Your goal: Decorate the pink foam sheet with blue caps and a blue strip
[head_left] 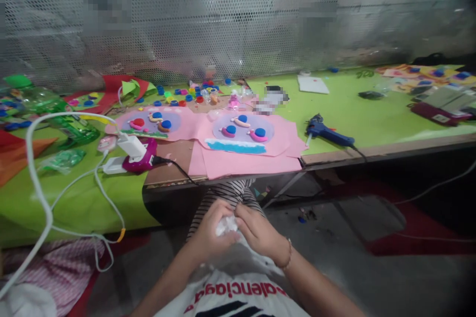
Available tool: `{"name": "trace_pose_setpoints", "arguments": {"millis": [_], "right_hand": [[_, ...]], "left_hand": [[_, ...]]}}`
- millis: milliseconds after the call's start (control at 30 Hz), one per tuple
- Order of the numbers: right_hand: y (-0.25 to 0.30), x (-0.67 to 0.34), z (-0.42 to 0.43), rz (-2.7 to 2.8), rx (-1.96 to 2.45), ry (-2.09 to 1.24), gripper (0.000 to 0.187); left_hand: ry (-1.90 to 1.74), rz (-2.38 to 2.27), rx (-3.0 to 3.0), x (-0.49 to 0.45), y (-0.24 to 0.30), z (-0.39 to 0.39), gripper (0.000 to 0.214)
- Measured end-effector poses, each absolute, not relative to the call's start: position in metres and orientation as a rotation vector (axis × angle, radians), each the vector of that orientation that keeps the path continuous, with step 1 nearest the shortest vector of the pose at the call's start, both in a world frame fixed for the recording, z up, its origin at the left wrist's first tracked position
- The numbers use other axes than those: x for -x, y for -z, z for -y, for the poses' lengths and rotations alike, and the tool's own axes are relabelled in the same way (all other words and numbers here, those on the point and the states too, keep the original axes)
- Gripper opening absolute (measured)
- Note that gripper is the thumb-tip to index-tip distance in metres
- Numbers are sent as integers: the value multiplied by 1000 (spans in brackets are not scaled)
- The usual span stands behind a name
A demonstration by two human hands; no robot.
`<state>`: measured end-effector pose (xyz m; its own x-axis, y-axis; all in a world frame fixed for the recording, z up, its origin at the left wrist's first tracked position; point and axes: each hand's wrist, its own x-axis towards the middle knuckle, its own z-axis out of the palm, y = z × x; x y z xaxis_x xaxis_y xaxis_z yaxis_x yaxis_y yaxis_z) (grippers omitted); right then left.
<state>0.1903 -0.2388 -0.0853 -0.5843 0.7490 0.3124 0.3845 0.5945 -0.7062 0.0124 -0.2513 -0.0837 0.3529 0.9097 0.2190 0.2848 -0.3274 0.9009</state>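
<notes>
Over my lap, my left hand (214, 234) is curled around a crumpled white piece (226, 226) that looks like tissue or thin plastic; which of the two I cannot tell. My right hand (258, 233), with a bracelet at the wrist, closes in from the other side, its fingers pressed against the same white piece. Part of it is hidden by the fingers. Just beyond, at the table's edge, lie pink sheets (253, 166) under a pink craft card (284, 133) bearing snail-like shapes with blue caps. A similar card (186, 131) lies to its left.
A blue glue gun (329, 133) rests on the green tabletop at right. On the left are a purple power socket (143, 158) with white cables, and a green bottle (70, 121). Loose bottle caps (182, 96) lie near the perforated metal screen (223, 15).
</notes>
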Motion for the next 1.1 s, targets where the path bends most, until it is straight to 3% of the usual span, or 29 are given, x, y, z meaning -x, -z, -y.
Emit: {"name": "trace_pose_setpoints", "arguments": {"millis": [200,367,500,700,833,933,1000,1100], "right_hand": [[87,-184,244,2277,836,-1013,43],[97,-177,252,2017,841,-1085,47],[100,-192,247,1862,873,-872,44],[66,-256,230,1064,925,-701,37],[36,-285,226,1368,1084,-394,27],[16,-288,208,1693,1144,-136,10],[7,-284,185,1745,1091,-3,9],[2,-276,143,1793,1054,22,8]], "left_hand": [[-816,-1095,-1766,-12,77,255,43],[-866,-1051,-1691,-16,84,259,50],[-933,-1079,-1668,-23,89,258,44],[-1034,-1192,-1822,-8,85,254,23],[-1407,-1382,-2199,27,54,235,24],[-1616,-1771,-2380,49,21,203,30],[-1477,-2044,-2377,55,7,180,35],[-824,-2174,-2475,53,6,156,41]]}}
